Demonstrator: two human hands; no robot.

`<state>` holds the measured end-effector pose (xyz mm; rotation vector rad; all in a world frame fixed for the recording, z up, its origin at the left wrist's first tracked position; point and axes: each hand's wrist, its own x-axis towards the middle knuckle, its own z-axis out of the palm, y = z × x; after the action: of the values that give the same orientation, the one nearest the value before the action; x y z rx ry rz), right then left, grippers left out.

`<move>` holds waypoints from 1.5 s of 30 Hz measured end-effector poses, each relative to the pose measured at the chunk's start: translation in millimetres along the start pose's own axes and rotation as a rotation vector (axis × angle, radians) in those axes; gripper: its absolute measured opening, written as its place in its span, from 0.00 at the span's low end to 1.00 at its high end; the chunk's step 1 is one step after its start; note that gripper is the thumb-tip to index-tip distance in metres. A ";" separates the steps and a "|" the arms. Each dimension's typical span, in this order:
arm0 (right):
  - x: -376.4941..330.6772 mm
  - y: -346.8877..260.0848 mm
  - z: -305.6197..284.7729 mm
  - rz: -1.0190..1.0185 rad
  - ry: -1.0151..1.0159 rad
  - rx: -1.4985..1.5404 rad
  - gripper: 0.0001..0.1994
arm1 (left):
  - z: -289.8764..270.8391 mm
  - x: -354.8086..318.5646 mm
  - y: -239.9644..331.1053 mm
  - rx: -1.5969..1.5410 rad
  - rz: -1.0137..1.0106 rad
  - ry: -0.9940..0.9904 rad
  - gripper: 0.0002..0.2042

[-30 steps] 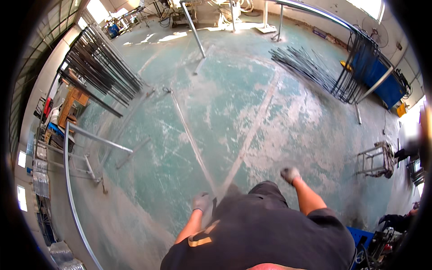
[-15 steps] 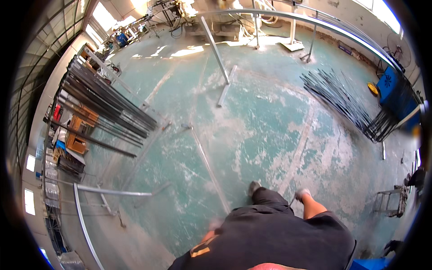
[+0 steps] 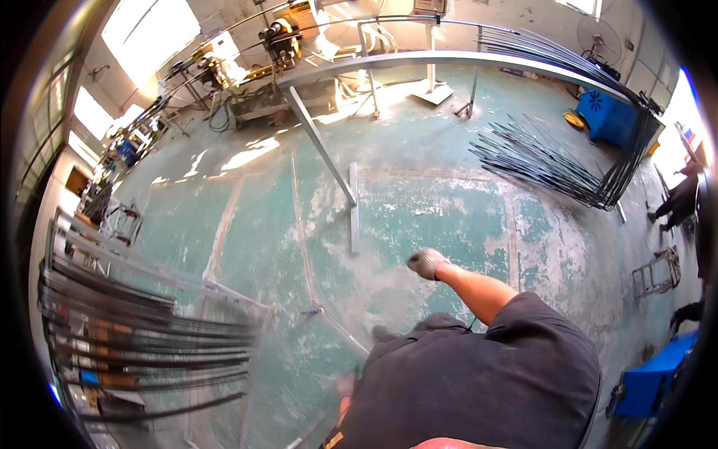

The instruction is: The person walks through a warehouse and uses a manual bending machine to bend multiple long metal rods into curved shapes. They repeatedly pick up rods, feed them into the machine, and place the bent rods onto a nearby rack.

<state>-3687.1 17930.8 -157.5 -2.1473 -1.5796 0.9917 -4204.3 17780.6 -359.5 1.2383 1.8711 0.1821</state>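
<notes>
My right hand, in a light grey knitted glove, swings out in front of me over the floor. Its fingers are curled in, and I see nothing in them. Low at my left side, my left hand is smeared by motion, so its fingers cannot be made out. Neither hand touches anything that I can see. Ahead stands a long grey metal rail, held up by a slanting square-tube leg with a flat foot bar.
Dark metal rods lie on a rack at the left, blurred. Another bundle of thin rods hangs at the right, near a blue box. A small metal stool stands far right. The green floor is worn and patchy.
My view has swung left and moved forward, bringing the rail and its leg nearer. My right hand has come up and forward from beside my body. The left rod rack now sits lower in view.
</notes>
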 end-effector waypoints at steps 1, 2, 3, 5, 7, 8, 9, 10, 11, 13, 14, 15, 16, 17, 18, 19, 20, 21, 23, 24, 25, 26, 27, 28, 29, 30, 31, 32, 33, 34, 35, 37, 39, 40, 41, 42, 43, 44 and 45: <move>8.4 -6.3 5.8 0.163 -0.090 -0.120 0.18 | -33.5 17.1 41.1 0.035 0.010 0.030 0.17; 31.4 35.5 33.6 0.166 -0.182 -0.264 0.20 | -80.7 23.7 109.7 0.093 0.035 0.063 0.17; 36.4 50.3 52.6 0.240 -0.307 -0.318 0.21 | -109.8 50.4 108.1 0.022 0.015 0.091 0.16; 40.9 80.7 80.5 0.299 -0.546 -0.531 0.21 | -159.1 118.9 123.7 -0.112 0.005 0.122 0.16; 59.2 219.7 164.2 0.593 -0.874 -0.548 0.17 | -202.3 186.2 195.8 -0.232 0.000 0.099 0.15; 77.0 199.2 164.9 0.615 -0.821 -0.507 0.16 | -220.5 216.5 209.5 -0.321 -0.031 0.122 0.14; 86.7 191.6 169.6 0.646 -0.775 -0.460 0.16 | -231.9 248.7 216.7 -0.300 -0.025 0.106 0.14; 119.1 179.8 176.6 0.629 -0.781 -0.440 0.16 | -243.5 279.4 222.1 -0.299 -0.029 0.101 0.14; 154.7 167.6 183.9 0.612 -0.787 -0.422 0.16 | -249.3 306.9 226.7 -0.277 -0.034 0.085 0.14; 238.6 128.5 191.7 0.561 -0.786 -0.362 0.15 | -265.4 367.4 237.4 -0.163 -0.007 0.034 0.14; 286.7 70.7 179.7 0.550 -0.645 -0.355 0.16 | -276.6 405.5 249.9 -0.090 0.029 -0.011 0.15; 337.9 7.2 154.9 0.535 -0.515 -0.378 0.16 | -285.0 430.9 248.1 -0.048 0.042 -0.047 0.15; 401.5 -4.5 163.6 0.405 -0.490 -0.365 0.18 | -299.8 445.6 258.4 0.004 0.060 -0.081 0.15; 460.2 -35.7 168.8 0.370 -0.359 -0.289 0.19 | -317.9 457.8 272.8 0.051 0.076 -0.100 0.15; 501.0 -144.4 111.3 0.208 -0.317 -0.300 0.20 | -334.7 472.8 273.5 0.043 0.066 -0.091 0.15; 552.8 -178.8 93.0 0.200 -0.171 -0.225 0.19 | -338.8 507.1 298.9 0.021 0.093 -0.142 0.15; 587.7 -205.3 74.8 0.116 -0.053 -0.086 0.19 | -346.7 541.2 323.2 0.002 0.115 -0.193 0.15; 626.6 -259.2 45.7 0.104 -0.084 -0.022 0.19 | -364.0 557.4 348.5 -0.064 0.093 -0.171 0.15; 688.6 -330.4 8.3 -0.032 -0.032 0.011 0.19 | -396.8 609.5 404.9 -0.255 -0.007 -0.114 0.15; 715.6 -353.7 -6.5 -0.111 0.047 0.057 0.19 | -408.1 648.3 424.4 -0.369 -0.078 -0.069 0.16; 741.7 -368.3 -16.1 -0.102 0.057 0.078 0.18 | -415.3 686.3 447.2 -0.234 -0.041 -0.085 0.16; 765.2 -381.5 -26.3 -0.098 0.060 0.090 0.17 | -417.6 718.7 470.6 -0.112 -0.007 -0.099 0.16; 786.3 -388.4 -35.9 -0.100 0.069 0.102 0.17 | -423.2 749.2 492.4 0.009 0.036 -0.105 0.17; 804.4 -396.9 -38.8 -0.051 0.079 0.075 0.17 | -438.2 790.2 500.5 0.040 0.151 -0.158 0.17; 817.0 -398.5 -43.3 0.012 0.091 0.050 0.17 | -442.5 843.1 504.1 0.079 0.267 -0.228 0.17; 824.6 -407.9 -47.9 0.052 0.079 0.000 0.17 | -451.9 872.2 506.8 0.082 0.361 -0.284 0.17; 825.8 -412.5 -53.4 0.052 0.176 -0.066 0.16 | -449.3 891.6 541.3 0.176 0.507 -0.315 0.16; 818.8 -417.7 -58.6 0.233 0.127 0.000 0.16 | -450.8 909.0 574.7 0.105 0.426 -0.327 0.15; 817.8 -403.2 -59.3 0.286 0.172 0.040 0.17 | -460.9 905.3 639.6 0.062 0.350 -0.360 0.14; 817.8 -397.5 -56.3 0.317 0.216 0.086 0.17 | -474.5 907.2 691.7 0.024 0.270 -0.367 0.14; 822.4 -399.5 -58.7 0.383 0.226 0.153 0.18 | -481.2 929.4 716.3 -0.003 0.265 -0.362 0.14; 843.0 -402.9 -62.1 0.510 0.237 0.281 0.19 | -486.6 977.8 763.2 -0.065 0.249 -0.354 0.13; 877.1 -396.9 -72.9 0.624 0.265 0.433 0.20 | -482.6 1021.2 809.3 -0.019 0.312 -0.377 0.13; 897.7 -391.4 -79.5 0.678 0.275 0.508 0.21 | -477.2 1041.3 831.7 0.002 0.341 -0.387 0.13; 923.5 -382.0 -83.9 0.694 0.313 0.553 0.22 | -469.7 1059.8 853.3 0.021 0.379 -0.389 0.13; 945.6 -379.7 -95.5 0.703 0.325 0.589 0.22 | -460.3 1084.5 868.8 0.042 0.420 -0.387 0.13; 967.7 -378.6 -113.6 0.714 0.340 0.624 0.22 | -448.5 1106.9 890.2 0.064 0.462 -0.389 0.13; 991.3 -375.4 -131.3 0.724 0.355 0.658 0.22 | -434.2 1124.5 907.2 0.081 0.419 -0.377 0.14; 1016.2 -371.0 -151.0 0.687 0.394 0.652 0.22 | -421.6 1132.4 923.0 0.089 0.385 -0.359 0.14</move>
<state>-3689.7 19022.7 -184.4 -2.1992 -0.2523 0.9830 -4032.0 19287.6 -252.5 1.5715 1.3377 0.0750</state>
